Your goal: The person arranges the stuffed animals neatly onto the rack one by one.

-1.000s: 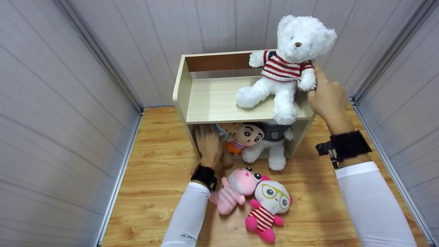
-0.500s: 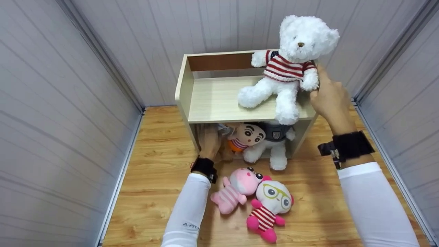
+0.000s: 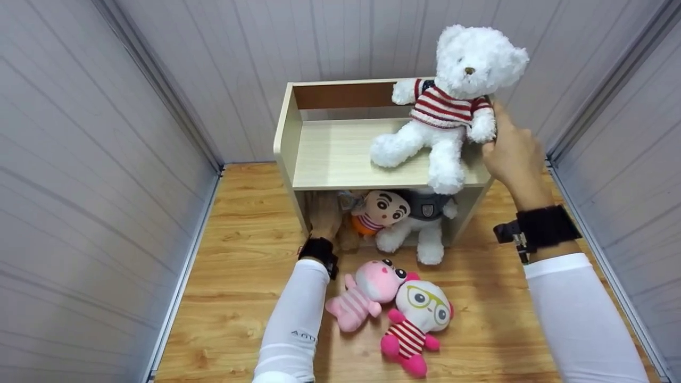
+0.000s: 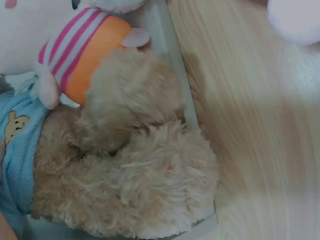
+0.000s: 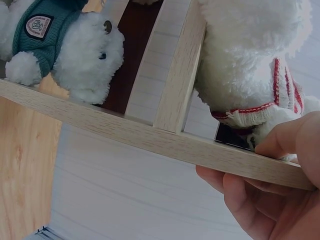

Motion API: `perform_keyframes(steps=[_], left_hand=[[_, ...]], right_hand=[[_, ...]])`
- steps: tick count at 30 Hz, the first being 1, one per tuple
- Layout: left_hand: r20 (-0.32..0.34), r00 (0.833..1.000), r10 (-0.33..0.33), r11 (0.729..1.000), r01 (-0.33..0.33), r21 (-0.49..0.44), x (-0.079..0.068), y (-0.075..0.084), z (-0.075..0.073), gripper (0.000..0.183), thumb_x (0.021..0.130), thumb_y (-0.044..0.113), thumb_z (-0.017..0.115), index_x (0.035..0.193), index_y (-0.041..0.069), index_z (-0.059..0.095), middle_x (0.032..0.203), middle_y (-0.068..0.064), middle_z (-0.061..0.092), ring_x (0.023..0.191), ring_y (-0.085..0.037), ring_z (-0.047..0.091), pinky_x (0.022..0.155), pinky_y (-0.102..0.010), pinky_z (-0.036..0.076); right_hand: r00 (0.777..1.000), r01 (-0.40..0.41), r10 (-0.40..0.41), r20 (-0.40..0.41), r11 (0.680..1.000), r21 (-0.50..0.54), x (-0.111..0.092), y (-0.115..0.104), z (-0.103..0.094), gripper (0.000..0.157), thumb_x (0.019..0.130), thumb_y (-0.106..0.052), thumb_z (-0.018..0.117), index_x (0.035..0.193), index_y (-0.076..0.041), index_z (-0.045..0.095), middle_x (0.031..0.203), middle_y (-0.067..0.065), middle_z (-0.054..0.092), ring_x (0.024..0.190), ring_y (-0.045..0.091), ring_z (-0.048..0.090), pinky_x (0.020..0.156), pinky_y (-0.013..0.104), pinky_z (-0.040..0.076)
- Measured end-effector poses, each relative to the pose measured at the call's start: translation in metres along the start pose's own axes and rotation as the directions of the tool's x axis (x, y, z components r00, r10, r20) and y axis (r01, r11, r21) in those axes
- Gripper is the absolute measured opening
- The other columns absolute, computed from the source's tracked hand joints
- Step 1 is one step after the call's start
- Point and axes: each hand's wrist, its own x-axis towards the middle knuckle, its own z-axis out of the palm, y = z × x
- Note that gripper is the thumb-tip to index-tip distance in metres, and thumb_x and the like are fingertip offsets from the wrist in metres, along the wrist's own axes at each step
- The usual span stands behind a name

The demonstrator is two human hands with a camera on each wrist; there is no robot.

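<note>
My left hand [image 3: 323, 215] reaches into the lower compartment of a small wooden shelf [image 3: 330, 154], its fingertips hidden under the middle board. It is at a curly brown teddy bear [image 4: 150, 180] in a blue top, which lies at the compartment's left end. Beside that bear a boy doll [image 3: 387, 208] with orange shorts leans over toward a white teddy bear [image 3: 430, 208] in a dark sweater. My right hand [image 3: 513, 154] grips the shelf's right side panel [image 5: 240, 162], thumb inside and fingers outside. A white teddy bear [image 3: 444, 106] in a red-striped sweater sits on the upper board next to it.
In front of the shelf, a pink plush toy [image 3: 364, 295] and a plush panda [image 3: 417, 324] with yellow-green glasses lie on the wooden floor [image 3: 239, 255]. Panelled walls [image 3: 106, 213] stand left, right and behind the shelf.
My left hand has gone deeper into the lower compartment, over the brown bear. My right hand keeps its grip on the side panel; the view has shifted slightly.
</note>
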Motion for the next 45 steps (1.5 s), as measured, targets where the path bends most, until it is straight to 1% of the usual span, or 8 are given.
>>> perform_keyframes(steps=[6, 13, 19, 25, 30, 34, 38, 45], left_hand=[[0.121, 0.992, -0.041, 0.995, 0.030, 0.091, 0.002, -0.004, 0.009, 0.048, 0.108, 0.021, 0.048, 0.152, 0.005, 0.044, 0.153, -0.020, 0.049, 0.148, -0.037, 0.038, 0.124, -0.050, 0.025], [0.103, 0.994, -0.045, 0.994, 0.034, 0.108, 0.004, -0.002, 0.010, 0.051, 0.107, 0.025, 0.049, 0.153, 0.003, 0.042, 0.155, -0.021, 0.047, 0.150, -0.038, 0.036, 0.125, -0.051, 0.023], [0.089, 0.994, -0.068, 0.983, 0.051, 0.175, 0.000, 0.000, 0.014, 0.055, 0.107, 0.027, 0.048, 0.155, 0.002, 0.037, 0.158, -0.020, 0.044, 0.151, -0.036, 0.034, 0.126, -0.049, 0.021], [0.011, 0.998, -0.065, 0.982, 0.062, 0.177, -0.004, 0.003, 0.016, 0.056, 0.104, 0.026, 0.052, 0.153, 0.000, 0.040, 0.154, -0.022, 0.047, 0.147, -0.038, 0.038, 0.125, -0.050, 0.022], [-0.071, 0.997, -0.024, 0.985, 0.036, 0.166, -0.010, 0.004, 0.013, 0.056, 0.102, 0.027, 0.056, 0.150, 0.001, 0.045, 0.151, -0.024, 0.050, 0.144, -0.040, 0.042, 0.124, -0.052, 0.027], [-0.134, 0.991, 0.027, 0.984, -0.002, 0.179, -0.020, 0.003, 0.010, 0.062, 0.095, 0.029, 0.064, 0.148, -0.001, 0.048, 0.149, -0.025, 0.051, 0.142, -0.042, 0.044, 0.122, -0.053, 0.030], [-0.197, 0.979, 0.061, 0.989, -0.032, 0.145, -0.029, 0.003, 0.008, 0.067, 0.090, 0.026, 0.071, 0.147, 0.000, 0.048, 0.149, -0.026, 0.050, 0.142, -0.044, 0.043, 0.121, -0.054, 0.030], [-0.264, 0.960, 0.095, 0.995, -0.087, 0.043, -0.047, 0.015, -0.002, 0.051, 0.089, 0.019, 0.070, 0.134, 0.000, 0.057, 0.138, -0.028, 0.057, 0.131, -0.046, 0.051, 0.112, -0.058, 0.038]], right_hand=[[1.000, 0.006, -0.006, -0.018, 1.000, -0.011, -0.001, 0.001, 0.002, 0.088, 0.095, -0.007, 0.053, 0.165, -0.027, 0.002, 0.062, 0.002, 0.041, 0.049, 0.017, 0.038, 0.045, 0.029, 0.036], [1.000, 0.000, 0.000, -0.012, 1.000, -0.007, 0.000, 0.002, 0.000, 0.087, 0.096, -0.007, 0.052, 0.165, -0.025, 0.003, 0.060, 0.000, 0.041, 0.048, 0.016, 0.039, 0.044, 0.028, 0.035], [1.000, 0.001, -0.001, -0.012, 1.000, -0.013, 0.001, 0.002, 0.001, 0.088, 0.095, -0.007, 0.052, 0.165, -0.027, 0.003, 0.062, 0.002, 0.042, 0.049, 0.017, 0.039, 0.045, 0.029, 0.036], [1.000, 0.016, -0.016, -0.018, 1.000, -0.007, 0.001, 0.001, 0.001, 0.089, 0.095, -0.006, 0.053, 0.165, -0.026, 0.003, 0.062, 0.002, 0.042, 0.049, 0.016, 0.039, 0.045, 0.028, 0.036], [1.000, 0.011, -0.011, -0.018, 1.000, -0.010, 0.000, 0.002, 0.001, 0.088, 0.096, -0.006, 0.053, 0.165, -0.026, 0.003, 0.062, 0.002, 0.042, 0.049, 0.016, 0.039, 0.044, 0.029, 0.036], [0.999, 0.011, -0.012, -0.035, 0.999, -0.030, 0.000, 0.002, 0.001, 0.089, 0.094, -0.008, 0.052, 0.166, -0.027, 0.004, 0.065, 0.005, 0.043, 0.050, 0.018, 0.038, 0.045, 0.031, 0.034], [0.999, 0.003, -0.004, -0.038, 0.999, -0.034, 0.000, 0.002, 0.000, 0.090, 0.093, -0.010, 0.053, 0.165, -0.029, 0.003, 0.067, 0.006, 0.042, 0.051, 0.019, 0.037, 0.045, 0.032, 0.034], [0.999, 0.006, -0.007, -0.033, 1.000, -0.031, 0.000, 0.001, 0.000, 0.089, 0.094, -0.011, 0.052, 0.165, -0.029, 0.001, 0.067, 0.006, 0.043, 0.051, 0.019, 0.038, 0.045, 0.032, 0.035]])
